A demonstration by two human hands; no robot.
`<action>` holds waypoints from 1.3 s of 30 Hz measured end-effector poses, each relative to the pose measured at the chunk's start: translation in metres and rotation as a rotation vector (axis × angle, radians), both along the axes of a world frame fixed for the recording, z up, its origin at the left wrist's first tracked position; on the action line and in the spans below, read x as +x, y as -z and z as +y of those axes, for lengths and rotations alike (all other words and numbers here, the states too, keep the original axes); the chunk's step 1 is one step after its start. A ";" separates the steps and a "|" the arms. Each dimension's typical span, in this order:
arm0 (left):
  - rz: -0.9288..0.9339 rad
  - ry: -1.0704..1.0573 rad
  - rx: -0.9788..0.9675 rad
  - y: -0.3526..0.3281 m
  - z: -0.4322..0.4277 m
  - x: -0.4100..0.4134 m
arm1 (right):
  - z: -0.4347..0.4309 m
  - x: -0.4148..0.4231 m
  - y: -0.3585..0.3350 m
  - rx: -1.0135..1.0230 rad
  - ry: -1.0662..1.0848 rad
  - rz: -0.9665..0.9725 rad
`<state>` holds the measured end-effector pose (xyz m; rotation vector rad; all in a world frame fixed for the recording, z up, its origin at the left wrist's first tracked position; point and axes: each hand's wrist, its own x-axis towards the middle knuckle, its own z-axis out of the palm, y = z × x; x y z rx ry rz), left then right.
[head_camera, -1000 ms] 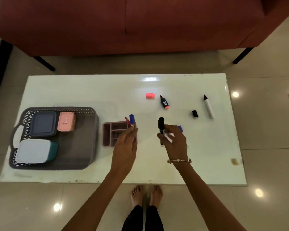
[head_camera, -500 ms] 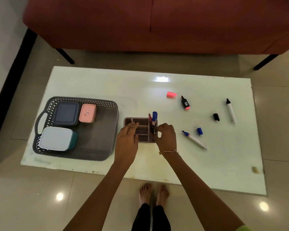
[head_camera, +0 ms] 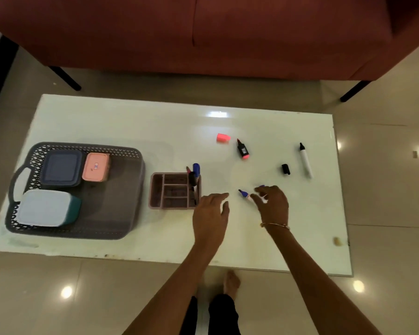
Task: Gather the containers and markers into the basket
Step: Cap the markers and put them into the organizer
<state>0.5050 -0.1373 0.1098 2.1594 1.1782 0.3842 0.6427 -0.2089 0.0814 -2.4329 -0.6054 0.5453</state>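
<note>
A grey basket [head_camera: 133, 189] on the table's left holds a dark blue container [head_camera: 61, 168], a pink container [head_camera: 96, 166] and a teal one with a white lid [head_camera: 44, 207]. To its right, a pink compartment organizer [head_camera: 172, 191] has three markers [head_camera: 194, 175] standing in its right side. My left hand [head_camera: 210, 216] hovers open just right of the organizer. My right hand [head_camera: 272, 201] reaches over an uncapped blue marker [head_camera: 244, 194], fingers curled around it and its blue cap [head_camera: 262, 186]. I cannot tell whether they grip it.
Farther back on the white table [head_camera: 107, 122] lie a pink cap [head_camera: 223, 138], an uncapped pink highlighter [head_camera: 242, 149], a black cap [head_camera: 285, 169] and an uncapped black marker [head_camera: 305, 160]. A red sofa [head_camera: 203, 32] stands behind the table.
The black marker went from my right hand into the organizer. My right hand then moved right to the blue marker; my left hand left the organizer and drifted right.
</note>
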 end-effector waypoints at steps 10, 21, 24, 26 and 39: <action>0.449 -0.325 -0.402 0.075 -0.045 0.106 | -0.009 0.065 0.061 -0.089 -0.011 0.153; 0.265 -0.396 -0.510 0.082 -0.032 0.113 | -0.002 0.069 0.069 0.008 0.050 0.246; 0.070 -0.260 -0.521 0.070 -0.025 0.099 | -0.001 0.074 0.043 0.394 0.481 0.636; -0.077 -0.209 -0.598 0.059 -0.023 0.090 | -0.001 0.079 0.028 0.523 0.572 0.817; -0.216 -0.170 -0.702 0.013 -0.007 0.065 | 0.020 0.055 -0.006 0.604 0.329 0.780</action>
